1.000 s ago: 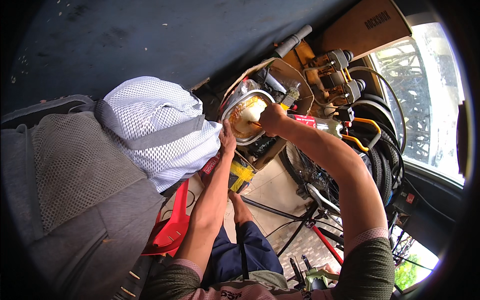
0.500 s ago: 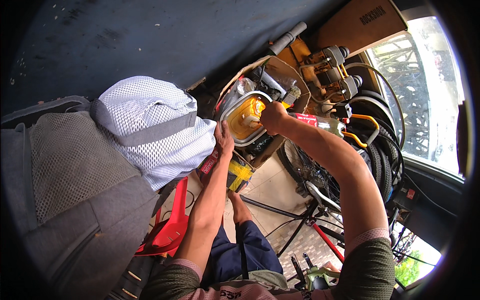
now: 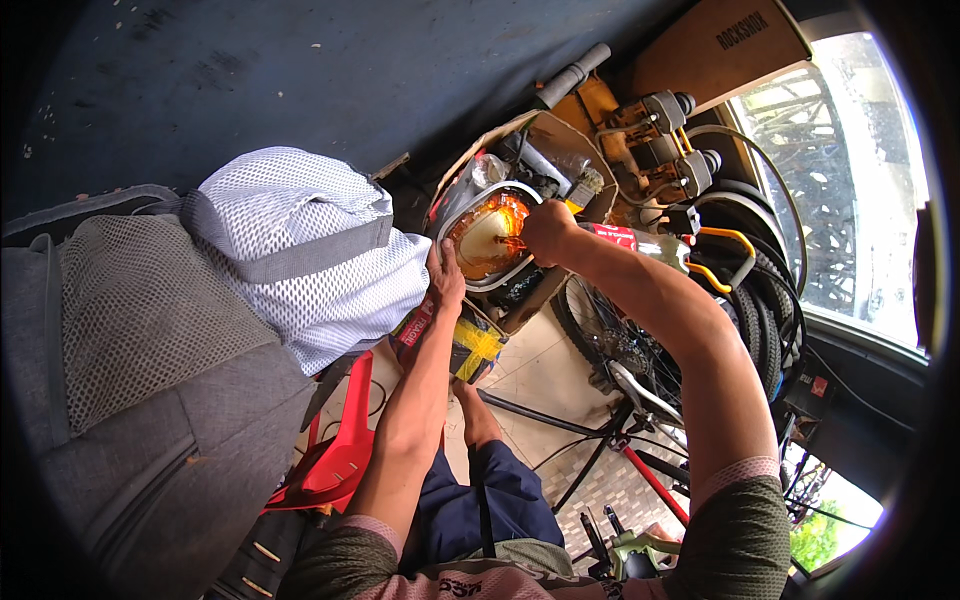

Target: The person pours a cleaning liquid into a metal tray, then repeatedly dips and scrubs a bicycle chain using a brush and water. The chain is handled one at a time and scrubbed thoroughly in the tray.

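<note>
A metal tray with rounded corners [image 3: 490, 288] rests over an open cardboard box [image 3: 597, 140], with shiny amber liquid [image 3: 480, 245] inside it. My left hand [image 3: 446, 275] grips the tray's left rim. At the opposite side my right hand [image 3: 549, 234] is closed in a fist, its fingertips low over the liquid. A small orange-tinted thing sticks out from it toward the liquid; its kind is hidden by the fingers and glare. Beside my right wrist, still in the box, a brush with pale bristles [image 3: 587, 186] leans bristles up.
A white mesh bag [image 3: 310, 230] and grey bag [image 3: 160, 320] crowd the left, with a red plastic piece [image 3: 345, 450] below. Right stand bottles [image 3: 655, 248], bicycle tyres [image 3: 765, 330] and yellow-orange equipment [image 3: 665, 145]. A black-and-red stand [image 3: 620, 440] is on the floor.
The liquid has spread and darkened along the tray's edges, with a pale patch showing in the middle. My right hand has shifted slightly; my left hand keeps its hold on the rim.
</note>
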A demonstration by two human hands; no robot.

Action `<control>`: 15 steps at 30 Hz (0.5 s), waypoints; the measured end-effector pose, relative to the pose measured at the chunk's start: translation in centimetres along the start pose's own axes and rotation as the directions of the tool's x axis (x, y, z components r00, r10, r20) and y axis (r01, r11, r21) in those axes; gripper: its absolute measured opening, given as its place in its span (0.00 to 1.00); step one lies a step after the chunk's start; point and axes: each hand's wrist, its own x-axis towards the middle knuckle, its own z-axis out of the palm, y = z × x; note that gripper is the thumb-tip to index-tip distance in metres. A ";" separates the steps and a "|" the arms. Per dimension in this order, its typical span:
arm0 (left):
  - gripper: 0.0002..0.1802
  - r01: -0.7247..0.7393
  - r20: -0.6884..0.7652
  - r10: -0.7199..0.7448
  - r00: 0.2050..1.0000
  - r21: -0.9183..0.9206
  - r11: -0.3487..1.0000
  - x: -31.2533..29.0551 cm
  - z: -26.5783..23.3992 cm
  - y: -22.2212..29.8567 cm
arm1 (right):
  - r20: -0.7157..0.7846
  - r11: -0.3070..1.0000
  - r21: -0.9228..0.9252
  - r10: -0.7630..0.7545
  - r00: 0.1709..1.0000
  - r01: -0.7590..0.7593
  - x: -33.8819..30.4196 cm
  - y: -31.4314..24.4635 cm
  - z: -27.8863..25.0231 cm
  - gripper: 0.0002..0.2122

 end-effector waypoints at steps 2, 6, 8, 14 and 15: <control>0.50 -0.002 0.001 0.002 1.000 -0.009 1.000 0.1 0.0 -0.2 | -0.005 1.000 0.000 -0.002 1.000 0.002 -0.1 0.0 0.0 0.16; 0.46 -0.044 0.011 0.046 0.999 -0.121 0.992 1.0 0.0 -2.1 | -0.021 0.999 -0.027 -0.022 1.000 0.021 0.0 0.4 0.1 0.15; 0.43 -0.051 0.011 0.053 0.999 -0.151 0.987 1.2 0.0 -2.5 | -0.013 0.999 -0.033 -0.018 1.000 0.017 0.1 0.4 0.2 0.16; 0.34 -0.131 -0.029 0.130 0.991 -0.075 0.988 1.0 0.2 -2.0 | -0.041 0.999 -0.025 -0.021 0.999 0.020 0.0 0.8 0.9 0.16; 0.31 -0.138 -0.019 0.137 0.990 -0.100 0.985 1.2 0.1 -2.3 | -0.037 0.999 -0.028 -0.021 0.999 0.020 -0.1 0.8 0.8 0.16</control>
